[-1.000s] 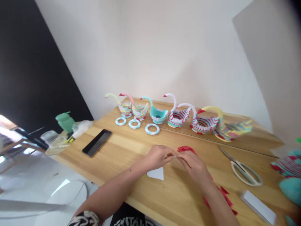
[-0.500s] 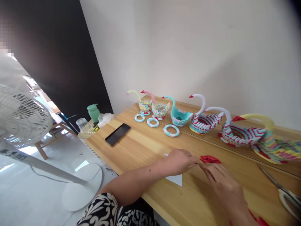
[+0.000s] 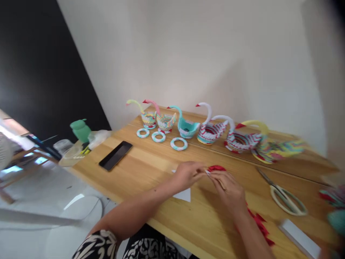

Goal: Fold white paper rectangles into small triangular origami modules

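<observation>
My left hand and my right hand meet over the wooden table, fingertips pinched together on a small white paper piece. A little pile of red folded paper pieces lies just behind the fingers. A white paper sheet lies under my left wrist. More red pieces are scattered beside my right forearm.
A row of paper swans stands along the wall, with three paper rings in front. A black phone lies at the left, scissors and a white block at the right. A green bottle stands off the table's left end.
The camera swung left toward a fan and back to the right. Both hands stayed pinched together near the red pile.
</observation>
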The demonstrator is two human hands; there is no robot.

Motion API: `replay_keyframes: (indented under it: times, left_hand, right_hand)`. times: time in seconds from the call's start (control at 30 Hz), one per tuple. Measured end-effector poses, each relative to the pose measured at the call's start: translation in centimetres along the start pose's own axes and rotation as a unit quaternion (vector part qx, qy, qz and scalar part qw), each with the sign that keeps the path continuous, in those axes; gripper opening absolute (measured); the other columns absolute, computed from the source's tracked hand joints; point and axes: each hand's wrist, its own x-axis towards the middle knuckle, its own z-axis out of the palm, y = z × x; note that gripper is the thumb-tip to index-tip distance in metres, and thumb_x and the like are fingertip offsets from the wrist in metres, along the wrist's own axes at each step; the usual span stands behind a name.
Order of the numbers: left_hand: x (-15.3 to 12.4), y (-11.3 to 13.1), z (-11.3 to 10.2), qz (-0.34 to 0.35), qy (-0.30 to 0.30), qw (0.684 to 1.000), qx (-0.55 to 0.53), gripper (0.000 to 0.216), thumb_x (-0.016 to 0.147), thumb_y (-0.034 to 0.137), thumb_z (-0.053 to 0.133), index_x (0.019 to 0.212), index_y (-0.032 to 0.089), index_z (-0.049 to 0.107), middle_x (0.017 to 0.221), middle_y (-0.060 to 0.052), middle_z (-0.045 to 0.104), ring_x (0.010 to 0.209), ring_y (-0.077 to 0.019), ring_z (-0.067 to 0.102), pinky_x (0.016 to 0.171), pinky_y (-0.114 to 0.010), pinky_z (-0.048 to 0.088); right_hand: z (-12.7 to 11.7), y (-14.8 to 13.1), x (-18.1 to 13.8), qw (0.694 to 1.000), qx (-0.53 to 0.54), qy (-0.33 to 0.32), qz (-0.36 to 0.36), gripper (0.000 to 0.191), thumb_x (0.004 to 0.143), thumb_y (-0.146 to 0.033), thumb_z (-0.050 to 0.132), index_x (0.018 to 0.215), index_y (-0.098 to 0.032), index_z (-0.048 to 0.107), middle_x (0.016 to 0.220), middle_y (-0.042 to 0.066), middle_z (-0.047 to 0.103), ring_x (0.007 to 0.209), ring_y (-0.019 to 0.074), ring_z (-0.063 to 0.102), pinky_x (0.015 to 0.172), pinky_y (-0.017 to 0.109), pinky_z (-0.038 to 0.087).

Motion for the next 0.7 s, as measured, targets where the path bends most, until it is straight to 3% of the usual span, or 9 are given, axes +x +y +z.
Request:
replay_keyframes:
  times: [0.07,0.13,0.27,0.5,0.7]
  left_hand:
    - [0.1,0.4,0.1,-0.096,0.036,0.986,-0.135,0.028,0.081,0.029,0.064,0.106,0.017,0.063,0.09,-0.007,0.071,0.084,-0.018,0.065,0.08,-0.028,0.048]
    - [0.2,0.7,0.2,-0.158,0.012,0.951,-0.266,0.027,0.081,0.038,0.063,0.094,0.013,0.065,0.084,-0.007,0.071,0.081,-0.0186,0.066,0.079,-0.03,0.049]
    - [0.0,1.0,0.6,-0.196,-0.054,0.882,-0.426,0.036,0.082,0.047,0.06,0.084,0.012,0.065,0.08,-0.007,0.069,0.079,-0.0179,0.066,0.084,-0.034,0.049]
    - [-0.1,0.9,0.9,-0.243,-0.021,0.848,-0.471,0.028,0.075,0.038,0.071,0.082,0.012,0.062,0.078,-0.004,0.069,0.077,-0.016,0.066,0.086,-0.035,0.049]
    - [0.3,1.3,0.6,-0.267,-0.011,0.858,-0.439,0.029,0.07,0.036,0.074,0.082,0.014,0.06,0.081,-0.003,0.071,0.079,-0.017,0.068,0.087,-0.034,0.048]
  right_hand:
    - [-0.4,-0.7,0.2,0.999,0.017,0.03,0.015,0.013,0.089,-0.018,0.054,0.09,-0.022,0.066,0.086,0.007,0.07,0.083,0.0207,0.065,0.074,0.037,0.052]
    - [-0.6,-1.1,0.3,0.999,0.033,0.041,0.012,0.013,0.088,-0.014,0.055,0.089,-0.022,0.065,0.085,0.006,0.069,0.082,0.0195,0.064,0.073,0.036,0.052]
    - [-0.8,-1.7,0.5,0.998,0.025,0.055,-0.008,0.012,0.086,-0.011,0.058,0.086,-0.02,0.066,0.082,0.006,0.068,0.077,0.0184,0.062,0.068,0.033,0.052]
    - [-0.9,-2.1,0.7,0.999,0.014,0.033,-0.011,0.016,0.09,-0.014,0.054,0.093,-0.021,0.068,0.088,0.007,0.071,0.081,0.0195,0.063,0.075,0.037,0.051]
    - [-1.1,-2.1,0.5,0.998,0.034,0.041,0.045,0.021,0.091,-0.016,0.052,0.106,-0.021,0.065,0.091,0.007,0.071,0.083,0.0193,0.065,0.076,0.035,0.051]
